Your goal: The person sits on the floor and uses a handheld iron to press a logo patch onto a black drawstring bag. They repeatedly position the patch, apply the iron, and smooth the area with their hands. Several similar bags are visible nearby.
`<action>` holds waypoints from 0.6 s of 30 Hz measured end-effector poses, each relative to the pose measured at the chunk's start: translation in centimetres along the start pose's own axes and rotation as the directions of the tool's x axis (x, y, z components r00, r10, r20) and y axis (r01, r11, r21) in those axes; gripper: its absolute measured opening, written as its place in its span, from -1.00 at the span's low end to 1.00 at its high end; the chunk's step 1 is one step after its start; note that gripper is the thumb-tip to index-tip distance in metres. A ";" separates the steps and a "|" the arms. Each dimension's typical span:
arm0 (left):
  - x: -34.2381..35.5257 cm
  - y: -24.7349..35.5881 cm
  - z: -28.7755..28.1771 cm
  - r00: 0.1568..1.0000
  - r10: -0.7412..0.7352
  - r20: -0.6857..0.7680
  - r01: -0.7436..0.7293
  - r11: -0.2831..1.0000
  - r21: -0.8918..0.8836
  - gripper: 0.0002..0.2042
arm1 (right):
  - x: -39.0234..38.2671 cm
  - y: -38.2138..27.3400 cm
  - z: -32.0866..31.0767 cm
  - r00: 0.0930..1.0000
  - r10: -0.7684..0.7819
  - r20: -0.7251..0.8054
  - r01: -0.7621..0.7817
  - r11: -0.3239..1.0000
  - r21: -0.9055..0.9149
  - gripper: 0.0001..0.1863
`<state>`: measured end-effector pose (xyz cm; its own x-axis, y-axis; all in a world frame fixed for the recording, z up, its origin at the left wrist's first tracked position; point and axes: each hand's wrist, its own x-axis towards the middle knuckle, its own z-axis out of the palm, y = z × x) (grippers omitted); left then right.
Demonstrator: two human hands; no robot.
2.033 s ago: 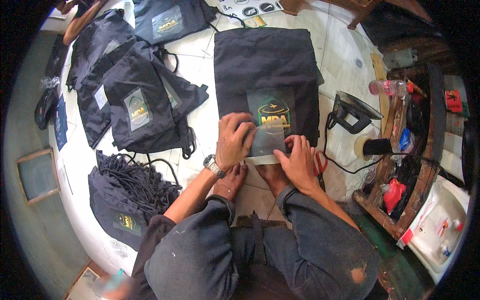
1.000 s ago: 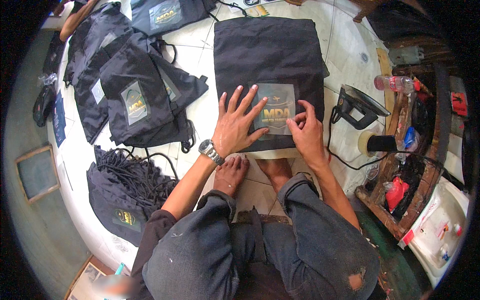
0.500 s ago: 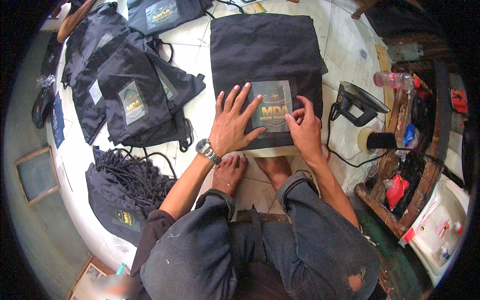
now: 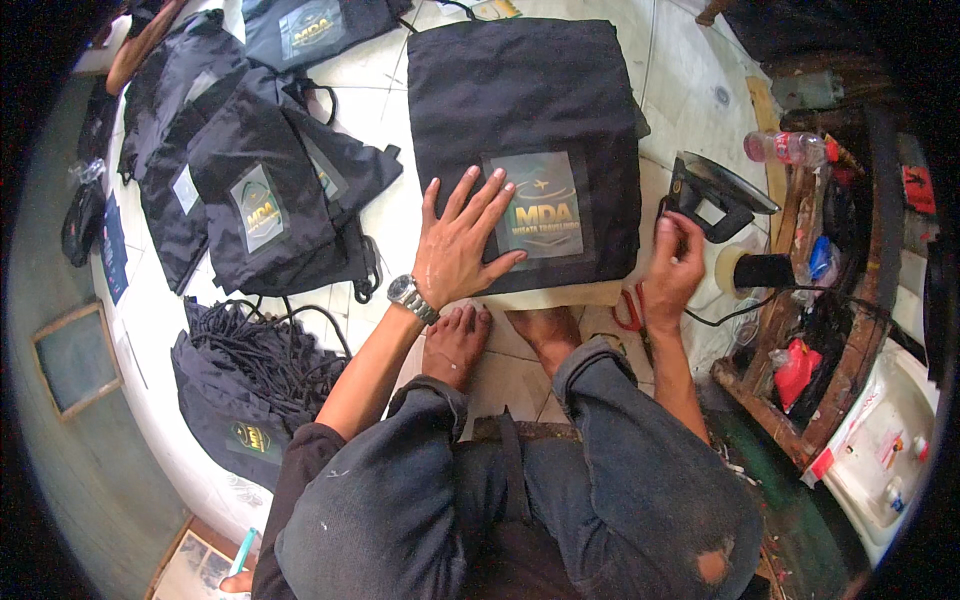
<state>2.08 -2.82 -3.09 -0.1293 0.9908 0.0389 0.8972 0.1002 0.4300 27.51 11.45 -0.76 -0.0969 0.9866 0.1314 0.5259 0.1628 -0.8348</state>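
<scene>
A black drawstring bag (image 4: pixel 520 90) lies before me, bearing a clear film with a gold printed emblem (image 4: pixel 548 205). My left hand (image 4: pixel 460 240) is spread flat over the bag and the film's left edge, fingers apart. Just off the bag's right edge, my right hand (image 4: pixel 677 270) has curled fingers close to the black cord of a clothes iron (image 4: pixel 725 200); whether they grip anything is hidden. Red-handled scissors (image 4: pixel 630 308) lie beside that wrist.
More black bags (image 4: pixel 215 130) and a heap of cords (image 4: pixel 240 335) lie left. Tape rolls (image 4: pixel 745 272), a bottle (image 4: pixel 785 147), a wooden rack (image 4: pixel 800 400) and a white tub (image 4: pixel 870 470) stand right. Another person's arm (image 4: pixel 135 55) shows upper left; another hand (image 4: pixel 237 582) appears lower left.
My left hand opened from a curled grasp and flattened over the film. My right hand left the film and moved right toward the iron and cord. The bag sits slightly higher in view.
</scene>
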 end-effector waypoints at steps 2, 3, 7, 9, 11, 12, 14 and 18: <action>0.0 0.0 0.0 1.000 0.000 -0.006 0.000 1.000 0.012 -0.15 | 0.5 2.5 -2.3 0.990 -0.043 -0.133 0.041 0.999 -0.018 -0.72; 0.0 0.0 -0.1 1.000 -0.002 -0.007 0.002 1.000 0.014 -0.15 | 0.9 3.8 -3.3 0.983 0.043 -0.180 -0.041 0.999 0.014 -0.69; 0.0 0.1 -0.1 1.000 -0.006 -0.011 0.006 1.000 0.021 -0.14 | 2.2 7.1 -5.4 0.934 0.175 -0.313 -0.155 0.984 0.087 -0.48; 0.0 0.2 -0.2 1.000 -0.015 -0.003 0.015 1.000 0.019 -0.13 | 2.9 7.6 -5.4 0.937 0.155 -0.313 -0.143 0.988 0.060 -0.35; 0.0 0.2 -0.1 1.000 -0.010 -0.011 0.010 1.000 0.023 -0.13 | 3.4 7.7 -5.0 0.964 0.084 -0.252 -0.090 0.996 -0.014 -0.23; 0.0 0.2 -0.1 1.000 -0.010 -0.013 0.010 1.000 0.022 -0.14 | 3.8 7.8 -4.6 0.962 0.061 -0.266 -0.065 0.998 -0.006 -0.29; 0.0 0.1 -0.1 1.000 -0.012 -0.012 0.012 1.000 0.015 -0.14 | 4.3 7.7 -4.1 0.975 0.129 -0.179 -0.129 0.992 0.007 -0.41; 0.0 0.0 0.0 1.000 -0.022 -0.007 0.022 1.000 0.006 -0.13 | 6.0 6.3 -3.8 0.978 0.112 -0.177 -0.128 0.989 -0.079 -0.52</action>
<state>2.08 -2.85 -3.08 -0.1516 0.9878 0.0360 0.8968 0.1221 0.4252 33.46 18.45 -3.21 0.1143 0.9850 0.1296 0.5989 0.0358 -0.8000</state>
